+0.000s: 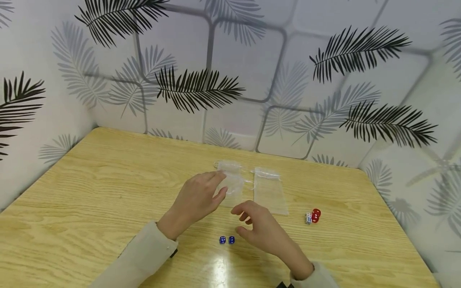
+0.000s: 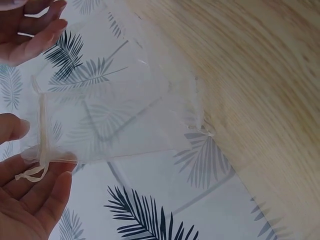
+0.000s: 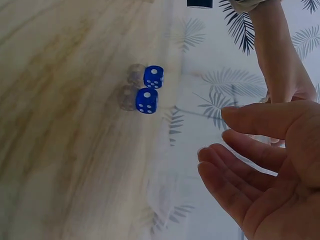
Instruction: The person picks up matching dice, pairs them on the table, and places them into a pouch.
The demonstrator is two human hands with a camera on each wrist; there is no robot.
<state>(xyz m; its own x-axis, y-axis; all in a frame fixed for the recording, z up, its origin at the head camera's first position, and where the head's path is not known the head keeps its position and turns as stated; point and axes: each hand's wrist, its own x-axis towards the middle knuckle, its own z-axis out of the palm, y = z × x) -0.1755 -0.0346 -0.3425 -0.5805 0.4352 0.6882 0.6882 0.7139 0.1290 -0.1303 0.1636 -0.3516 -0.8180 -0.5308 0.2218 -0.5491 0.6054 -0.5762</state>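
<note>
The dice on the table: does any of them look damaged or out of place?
Nothing stands out. The blue dice lie side by side; the red dice and white dice are grouped farther right. No damage shows, though the grouped ones look small.

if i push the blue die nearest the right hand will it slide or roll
The blue die has flat faces, so it would probably slide first. Its rounded corners might let a harder push tumble it. The table looks glossy, so it may skid easily.

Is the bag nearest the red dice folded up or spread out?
Spread out: in the head view, the bag lies flat on the table, a long rectangle.
</note>
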